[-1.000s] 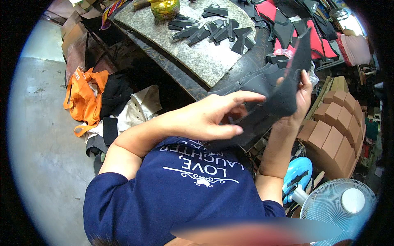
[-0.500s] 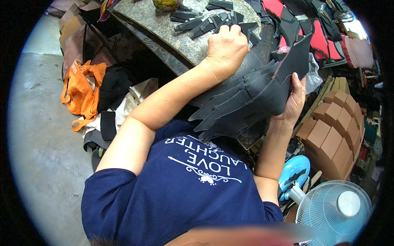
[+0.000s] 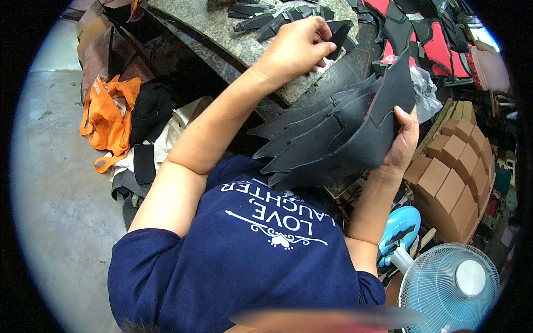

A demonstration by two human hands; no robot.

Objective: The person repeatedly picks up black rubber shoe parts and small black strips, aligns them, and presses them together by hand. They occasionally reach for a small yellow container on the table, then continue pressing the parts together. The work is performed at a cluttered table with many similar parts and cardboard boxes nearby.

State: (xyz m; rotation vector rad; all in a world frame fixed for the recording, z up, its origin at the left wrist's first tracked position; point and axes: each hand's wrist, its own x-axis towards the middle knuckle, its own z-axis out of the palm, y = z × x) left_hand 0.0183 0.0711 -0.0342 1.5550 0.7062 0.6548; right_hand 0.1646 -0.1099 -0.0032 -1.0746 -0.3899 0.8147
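My left hand (image 3: 302,51) is closed over the edge of the stone slab, its thumb and fingers pinching a flat black strip (image 3: 340,34). Beside it, several similar black strips (image 3: 272,23) lie in a loose pile on the grey speckled slab (image 3: 216,25). My right hand (image 3: 404,139) grips the right edge of a large black sheet piece (image 3: 366,136), thumb on top and fingers underneath. That piece is bent upward at its right end and has jagged, overlapping layers toward the left. Its underside is hidden.
Red and black cut pieces (image 3: 436,47) lie at the far right, near a clear plastic bag (image 3: 426,91). Stacked brown blocks (image 3: 449,172) and a fan (image 3: 449,286) stand to the right. An orange bag (image 3: 111,116) and cloths sit left of the table.
My left hand has come off the strip pile slightly toward me, with a black strip now showing in its fingers. The right hand and the black sheet piece have shifted a little.
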